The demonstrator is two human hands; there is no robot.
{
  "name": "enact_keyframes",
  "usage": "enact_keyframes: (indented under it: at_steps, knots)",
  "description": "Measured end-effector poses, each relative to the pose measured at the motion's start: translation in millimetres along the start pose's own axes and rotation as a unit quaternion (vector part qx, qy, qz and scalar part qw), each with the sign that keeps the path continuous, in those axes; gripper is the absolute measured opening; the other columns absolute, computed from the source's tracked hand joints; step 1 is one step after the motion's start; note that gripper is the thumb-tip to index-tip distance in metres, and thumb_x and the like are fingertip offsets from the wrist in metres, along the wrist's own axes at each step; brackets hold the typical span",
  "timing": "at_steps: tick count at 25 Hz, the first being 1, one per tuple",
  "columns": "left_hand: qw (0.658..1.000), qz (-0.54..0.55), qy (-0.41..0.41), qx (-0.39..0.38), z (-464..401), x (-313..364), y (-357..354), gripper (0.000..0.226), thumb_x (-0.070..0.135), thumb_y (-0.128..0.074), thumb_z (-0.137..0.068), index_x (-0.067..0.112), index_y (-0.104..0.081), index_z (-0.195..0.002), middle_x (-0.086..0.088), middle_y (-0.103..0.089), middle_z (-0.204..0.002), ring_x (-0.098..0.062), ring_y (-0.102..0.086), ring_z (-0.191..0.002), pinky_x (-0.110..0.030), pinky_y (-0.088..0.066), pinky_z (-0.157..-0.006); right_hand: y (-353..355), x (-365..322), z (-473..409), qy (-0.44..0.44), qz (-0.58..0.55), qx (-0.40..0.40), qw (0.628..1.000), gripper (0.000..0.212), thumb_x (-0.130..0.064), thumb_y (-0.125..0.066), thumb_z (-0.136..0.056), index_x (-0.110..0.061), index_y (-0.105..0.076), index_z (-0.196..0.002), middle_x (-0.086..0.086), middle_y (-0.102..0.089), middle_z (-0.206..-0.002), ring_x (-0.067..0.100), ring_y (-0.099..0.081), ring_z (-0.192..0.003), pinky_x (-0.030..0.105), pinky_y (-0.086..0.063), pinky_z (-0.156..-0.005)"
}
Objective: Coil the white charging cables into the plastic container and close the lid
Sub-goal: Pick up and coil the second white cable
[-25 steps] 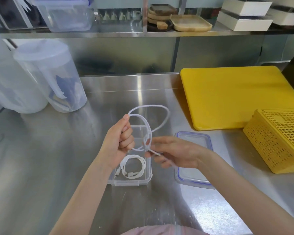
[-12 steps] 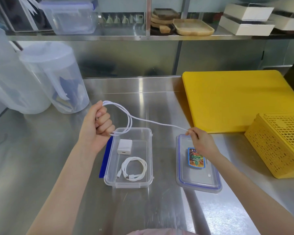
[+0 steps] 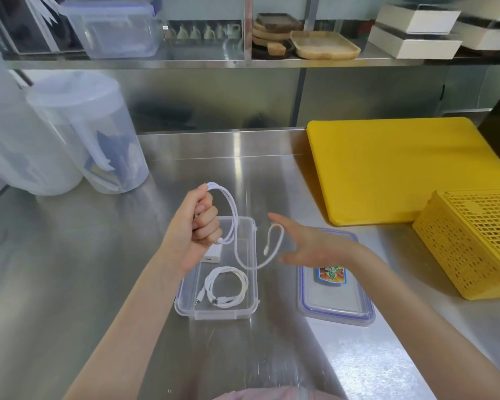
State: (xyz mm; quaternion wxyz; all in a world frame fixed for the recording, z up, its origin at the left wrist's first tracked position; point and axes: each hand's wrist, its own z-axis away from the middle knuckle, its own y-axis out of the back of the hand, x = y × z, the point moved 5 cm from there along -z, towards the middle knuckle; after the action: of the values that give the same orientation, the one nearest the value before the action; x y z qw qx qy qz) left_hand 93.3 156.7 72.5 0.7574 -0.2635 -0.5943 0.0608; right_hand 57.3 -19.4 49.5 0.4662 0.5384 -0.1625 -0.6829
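Note:
My left hand point(image 3: 198, 226) is a fist closed on a white charging cable point(image 3: 233, 220), held above the clear plastic container point(image 3: 218, 314). The cable loops out of the fist and swings down, its free end dangling loose beside my right hand point(image 3: 306, 246). My right hand is spread flat with fingers apart and grips nothing. Inside the container lie a coiled white cable point(image 3: 227, 287) and a white charger block point(image 3: 212, 254). The container's lid point(image 3: 335, 304), with a blue rim and a colourful sticker, lies flat on the steel counter to the container's right.
A yellow cutting board point(image 3: 401, 168) lies at the back right, a yellow perforated basket point(image 3: 474, 241) at the right edge. Two translucent pitchers point(image 3: 90, 131) stand at the left. A shelf above holds a clear box, wooden trays and white boxes.
My right hand let go of the cable's end and opened; the stretched cable now hangs slack in a loop. My left hand moved right, over the container.

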Motion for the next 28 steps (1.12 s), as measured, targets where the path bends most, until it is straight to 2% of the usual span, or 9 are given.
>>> enact_keyframes:
  at_steps: [2, 6, 9, 11, 15, 19, 21, 24, 28]
  knots:
    - [1.0, -0.022, 0.0, -0.001, -1, -2, 1, 0.049, 0.031, -0.035, -0.094, 0.025, -0.032, -0.045, 0.01, -0.019, -0.031, -0.01, -0.007, -0.035, -0.016, -0.019, -0.03, 9, -6, 3, -0.027, 0.081, -0.003, 0.996, 0.079, -0.006, -0.049, -0.085, -0.027, -0.001, -0.144, 0.005, -0.01, -0.155, 0.027, -0.03, -0.135, 0.03, -0.033, -0.101]
    - [0.992, -0.126, -0.005, 0.017, -2, -9, 1, 0.049, 0.03, -0.036, -0.094, 0.024, -0.028, -0.047, 0.013, -0.021, -0.033, -0.005, -0.015, -0.029, -0.016, -0.021, -0.032, 37, -9, 11, -0.057, 0.155, 0.078, 0.983, 0.055, 0.006, -0.038, -0.085, -0.018, -0.041, -0.134, 0.004, -0.016, -0.155, 0.025, -0.017, -0.141, 0.036, -0.021, -0.113]
    - [0.99, -0.139, -0.008, 0.006, -3, -14, -4, 0.048, 0.03, -0.036, -0.095, 0.024, -0.028, -0.047, 0.013, -0.021, -0.033, -0.005, -0.015, -0.03, -0.015, -0.021, -0.034, 43, -15, 7, -0.029, 0.047, 0.117, 0.992, 0.041, -0.004, -0.037, -0.09, -0.013, -0.047, -0.129, 0.008, -0.046, -0.141, 0.022, -0.045, -0.126, 0.033, -0.035, -0.103]
    - [0.993, -0.119, -0.016, -0.014, -2, -14, -9, 0.049, 0.03, -0.034, -0.095, 0.025, -0.029, -0.047, 0.014, -0.021, -0.033, -0.004, -0.015, -0.03, -0.016, -0.022, -0.034, 31, -22, -3, -0.009, -0.064, 0.102, 0.993, 0.036, -0.02, -0.042, -0.093, -0.013, -0.047, -0.128, 0.007, -0.062, -0.119, 0.012, -0.062, -0.093, 0.025, -0.047, -0.08]
    - [0.998, -0.009, -0.042, -0.048, 2, -11, -20, 0.05, 0.031, -0.032, -0.094, 0.025, -0.032, -0.045, 0.012, -0.017, -0.033, -0.008, -0.01, -0.032, -0.015, -0.024, -0.032, -2, -26, -22, -0.005, -0.22, 0.044, 0.975, 0.024, -0.041, -0.048, -0.089, -0.024, -0.061, -0.1, -0.012, -0.057, -0.074, -0.001, -0.054, -0.055, 0.014, -0.042, -0.055]
    - [0.991, 0.103, -0.074, -0.04, 4, -12, -19, 0.045, 0.033, -0.04, -0.087, 0.023, -0.035, -0.044, 0.004, -0.013, -0.037, -0.01, -0.012, -0.032, -0.016, -0.031, -0.034, -12, -31, -23, 0.063, -0.453, 0.029, 0.889, 0.026, -0.027, -0.043, -0.094, -0.017, -0.067, -0.091, -0.012, -0.053, -0.051, 0.002, -0.038, -0.042, 0.011, -0.034, -0.044]
    - [0.99, 0.115, -0.074, -0.043, 3, -18, -19, 0.044, 0.033, -0.04, -0.087, 0.021, -0.04, -0.045, 0.008, -0.027, -0.035, -0.008, -0.03, -0.033, -0.017, -0.041, -0.041, -5, -31, -22, 0.076, -0.489, 0.067, 0.867, 0.03, -0.024, -0.038, -0.096, -0.021, -0.065, -0.083, -0.015, -0.059, -0.052, 0.001, -0.038, -0.041, 0.009, -0.035, -0.042]
    - [0.996, 0.022, -0.076, -0.036, 3, -29, -19, 0.052, 0.031, -0.032, -0.095, 0.02, -0.058, -0.051, 0.005, -0.058, -0.053, -0.01, -0.061, -0.062, -0.02, -0.053, -0.066, 11, -23, -18, 0.066, -0.479, 0.133, 0.865, 0.031, -0.024, -0.036, -0.096, -0.021, -0.061, -0.076, -0.015, -0.059, -0.05, 0.0, -0.043, -0.04, 0.01, -0.036, -0.041]
    - [0.982, -0.169, -0.08, -0.015, 1, -41, -11, 0.048, 0.03, -0.026, -0.098, 0.031, -0.072, -0.083, 0.015, -0.073, -0.088, 0.0, -0.063, -0.09, -0.024, -0.046, -0.085, 23, -15, -10, 0.069, -0.367, 0.194, 0.907, 0.032, -0.023, -0.035, -0.096, -0.023, -0.057, -0.073, -0.01, -0.046, -0.051, 0.001, -0.04, -0.044, 0.014, -0.037, -0.045]
